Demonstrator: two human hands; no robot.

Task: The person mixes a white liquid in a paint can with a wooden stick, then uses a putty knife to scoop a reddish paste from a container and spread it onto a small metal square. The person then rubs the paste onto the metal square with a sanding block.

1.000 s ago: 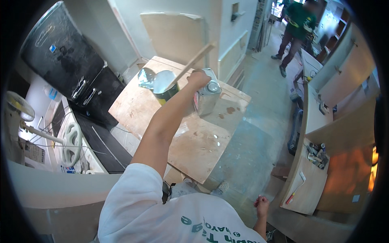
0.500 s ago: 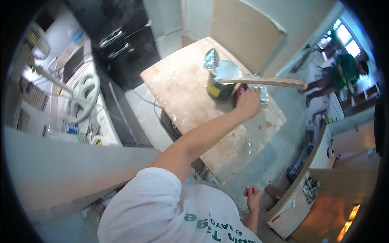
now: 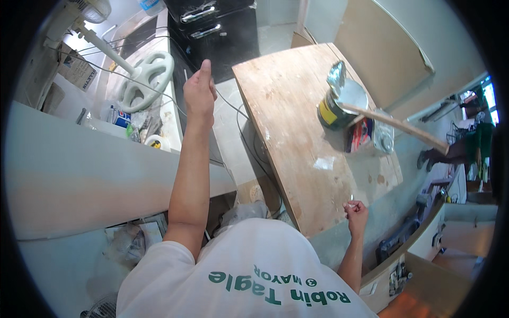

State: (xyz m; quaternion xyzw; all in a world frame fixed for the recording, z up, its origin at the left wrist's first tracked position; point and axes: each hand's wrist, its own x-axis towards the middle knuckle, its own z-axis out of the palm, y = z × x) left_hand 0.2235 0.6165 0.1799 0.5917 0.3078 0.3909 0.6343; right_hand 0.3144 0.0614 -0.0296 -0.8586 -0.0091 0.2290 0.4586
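Note:
My left hand (image 3: 200, 97) is raised in the air left of the wooden tabletop (image 3: 286, 90), with one digit stretched straight and the other fingers partly bent and half hidden. Nothing shows in it. By the tabletop's near right edge, the fingertips of my right hand (image 3: 357, 213) are pinched together around something small and pale, too small to name. Beyond it stands an opened dark can (image 3: 328, 113) with a yellow label and its foil-like lid bent up. A wooden stick (image 3: 405, 127) lies across the can's rim, above a red-and-black container (image 3: 359, 134) and a clear tub (image 3: 383, 139).
A whitish scrap (image 3: 324, 163) lies on the tabletop. On the left, a white fan base (image 3: 146, 82) rests on a cluttered counter beside a black cabinet (image 3: 212, 40). A loose cable (image 3: 245, 132) trails on the floor. A board (image 3: 379, 45) leans behind; a person (image 3: 477, 143) is at far right.
My left hand has left the red container and swung far to the left. My right hand has come up to the tabletop's near edge. The whole view has shifted.

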